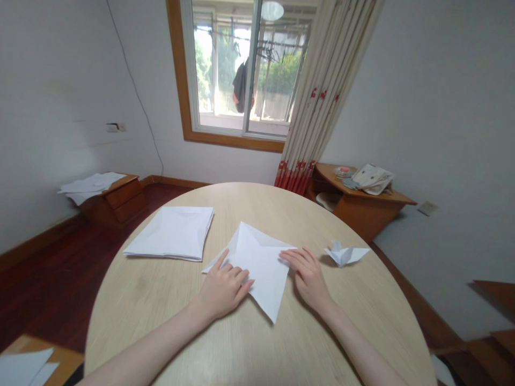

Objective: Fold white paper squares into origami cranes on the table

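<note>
A sheet of white paper (pixel 259 268), folded into a pointed, many-cornered shape, lies in the middle of the round pale wood table (pixel 140 289). My left hand (pixel 223 287) rests on its left part, with the thumb stretched up across the paper. My right hand (pixel 308 276) lies on its right corner, fingertips at the paper's edge. Left of them sits a flat stack of folded white paper (pixel 171 233), which neither hand touches. Just right of my right hand stands a small white paper origami figure (pixel 344 253).
A wooden drawer cabinet (pixel 116 201) with white sheets on top stands at the left wall. A wooden corner desk (pixel 362 201) holding a cloth bag stands to the right, beside a long curtain (pixel 322 91) and window (pixel 241 69). More white paper lies on a wooden surface (pixel 28 364) at lower left.
</note>
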Available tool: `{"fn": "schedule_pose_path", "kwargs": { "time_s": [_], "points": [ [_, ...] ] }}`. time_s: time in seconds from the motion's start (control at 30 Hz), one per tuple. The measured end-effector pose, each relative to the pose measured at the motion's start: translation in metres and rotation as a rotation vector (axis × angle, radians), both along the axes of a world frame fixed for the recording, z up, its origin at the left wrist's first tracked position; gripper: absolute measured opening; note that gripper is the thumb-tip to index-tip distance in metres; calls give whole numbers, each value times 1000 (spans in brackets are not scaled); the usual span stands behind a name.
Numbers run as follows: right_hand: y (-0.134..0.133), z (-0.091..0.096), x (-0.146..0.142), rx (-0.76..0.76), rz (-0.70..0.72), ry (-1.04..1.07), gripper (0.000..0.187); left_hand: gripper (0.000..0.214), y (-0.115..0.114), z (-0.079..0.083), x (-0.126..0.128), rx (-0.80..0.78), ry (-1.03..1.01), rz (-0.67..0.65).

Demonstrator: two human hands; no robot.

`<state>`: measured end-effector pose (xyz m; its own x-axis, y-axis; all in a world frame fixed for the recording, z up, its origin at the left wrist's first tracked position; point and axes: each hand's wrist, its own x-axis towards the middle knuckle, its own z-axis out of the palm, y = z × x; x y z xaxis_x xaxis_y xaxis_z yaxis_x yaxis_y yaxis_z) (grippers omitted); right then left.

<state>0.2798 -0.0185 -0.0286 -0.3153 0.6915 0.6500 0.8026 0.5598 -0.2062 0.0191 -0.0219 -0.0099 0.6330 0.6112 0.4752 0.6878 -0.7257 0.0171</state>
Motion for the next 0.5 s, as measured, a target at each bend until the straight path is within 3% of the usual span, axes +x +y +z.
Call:
{"fn": "schedule_pose_path", "kwargs": {
  "time_s": [0.3, 0.5],
  "points": [
    [1, -2, 1, -10, -15, -26, 35, 32, 1, 1, -2, -146, -19, 17],
    [-2, 0, -4, -22, 14, -54, 33, 32, 2, 1, -3, -200, -33, 16]
  ]
}}
